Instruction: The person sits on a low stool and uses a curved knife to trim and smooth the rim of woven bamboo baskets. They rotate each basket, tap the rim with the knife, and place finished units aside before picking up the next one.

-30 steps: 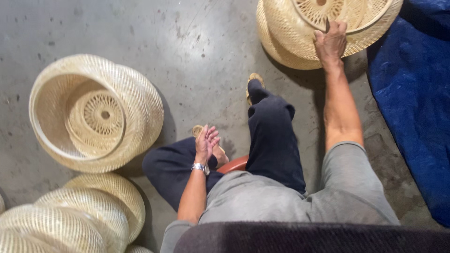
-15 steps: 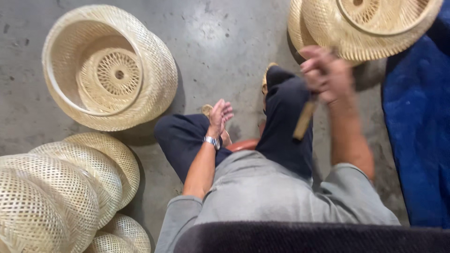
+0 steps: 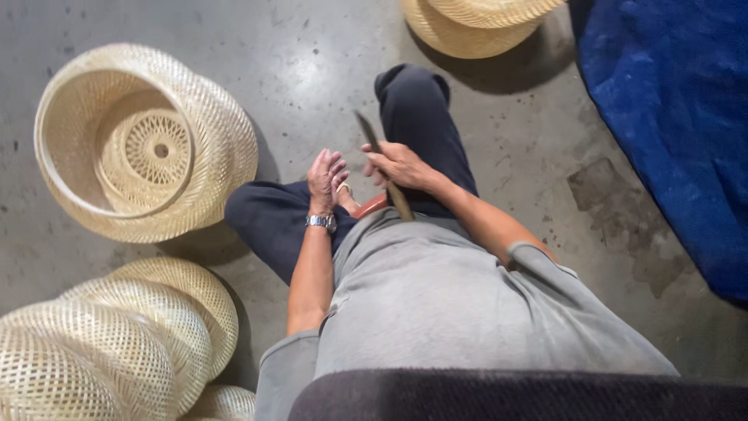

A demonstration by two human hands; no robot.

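Note:
I sit on a concrete floor with my legs in dark trousers stretched ahead. My right hand is closed around the wooden handle of a knife, its dark blade pointing up and away from me. My left hand, a metal watch on its wrist, rests with fingers loosely apart just left of the knife, holding nothing that I can see. A woven bamboo basket lies on its side to my left, its open mouth facing me.
A stack of several woven baskets sits at the lower left. Another woven basket lies at the top edge beyond my foot. A blue tarp covers the floor on the right.
My right hand left the far basket at the top, came back toward my lap and now holds the knife. The view shifted so the far basket slid toward the top edge.

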